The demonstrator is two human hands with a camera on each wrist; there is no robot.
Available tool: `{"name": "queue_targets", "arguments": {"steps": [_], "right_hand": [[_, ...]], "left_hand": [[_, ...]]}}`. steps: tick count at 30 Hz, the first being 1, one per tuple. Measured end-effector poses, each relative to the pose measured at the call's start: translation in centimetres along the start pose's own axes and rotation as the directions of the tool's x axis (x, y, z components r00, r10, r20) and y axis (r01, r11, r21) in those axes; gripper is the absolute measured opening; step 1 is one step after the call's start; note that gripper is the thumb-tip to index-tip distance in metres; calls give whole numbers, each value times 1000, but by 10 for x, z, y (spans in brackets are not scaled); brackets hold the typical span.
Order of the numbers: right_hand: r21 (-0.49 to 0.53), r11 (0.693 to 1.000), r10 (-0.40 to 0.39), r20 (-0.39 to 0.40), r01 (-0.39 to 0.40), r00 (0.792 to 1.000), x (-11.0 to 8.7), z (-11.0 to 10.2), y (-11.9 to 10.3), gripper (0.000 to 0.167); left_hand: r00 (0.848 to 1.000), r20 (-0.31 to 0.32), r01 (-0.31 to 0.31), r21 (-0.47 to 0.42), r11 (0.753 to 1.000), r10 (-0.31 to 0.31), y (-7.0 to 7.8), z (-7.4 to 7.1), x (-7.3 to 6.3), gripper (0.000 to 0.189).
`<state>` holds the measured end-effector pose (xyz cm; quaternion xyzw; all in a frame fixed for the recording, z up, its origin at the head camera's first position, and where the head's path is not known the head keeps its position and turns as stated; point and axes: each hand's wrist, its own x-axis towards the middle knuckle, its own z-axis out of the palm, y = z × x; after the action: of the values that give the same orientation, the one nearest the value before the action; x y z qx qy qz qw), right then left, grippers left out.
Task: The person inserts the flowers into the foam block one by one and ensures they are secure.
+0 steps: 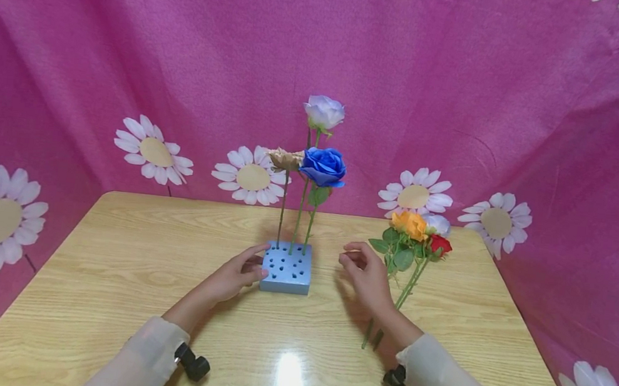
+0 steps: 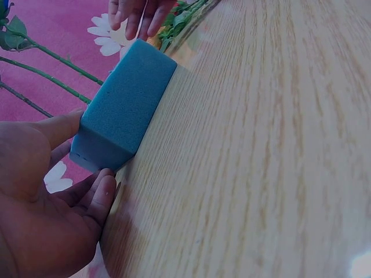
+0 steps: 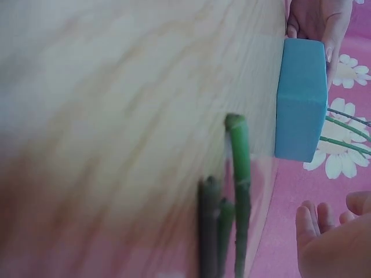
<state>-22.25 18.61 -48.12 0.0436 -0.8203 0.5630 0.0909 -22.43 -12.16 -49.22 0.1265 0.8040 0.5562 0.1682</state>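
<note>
A light-blue block (image 1: 284, 286) with holes in its top stands on the table. Three flower stems rise from its back holes, bearing a pale lavender rose (image 1: 325, 113), a beige flower (image 1: 285, 159) and a blue rose (image 1: 323, 167). My left hand (image 1: 235, 276) holds the block at its left side, thumb on the upper edge, as the left wrist view shows. To the right of the block, my right hand (image 1: 366, 277) hovers with loosely bent fingers and nothing in them. Part of the lying stems is hidden behind that hand and forearm.
Beside my right hand lie an orange rose (image 1: 410, 225), a red rose (image 1: 440, 245) and a pale rose (image 1: 436, 224), their cut stems (image 3: 240, 174) pointing toward me. A pink daisy-print cloth (image 1: 217, 51) hangs behind and beside the wooden table (image 1: 139, 250).
</note>
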Motion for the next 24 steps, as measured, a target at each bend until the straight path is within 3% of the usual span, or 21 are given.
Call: {"name": "queue_targets", "arguments": {"steps": [17, 24], "right_hand": [[30, 999, 45, -14, -45, 999, -12, -25, 7, 26], [-19, 997, 69, -28, -69, 997, -16, -38, 10, 26]], "left_hand": [[1000, -8, 20, -15, 1000, -20, -2, -1, 2, 65], [999, -15, 35, -19, 999, -35, -4, 0, 3, 65]]}}
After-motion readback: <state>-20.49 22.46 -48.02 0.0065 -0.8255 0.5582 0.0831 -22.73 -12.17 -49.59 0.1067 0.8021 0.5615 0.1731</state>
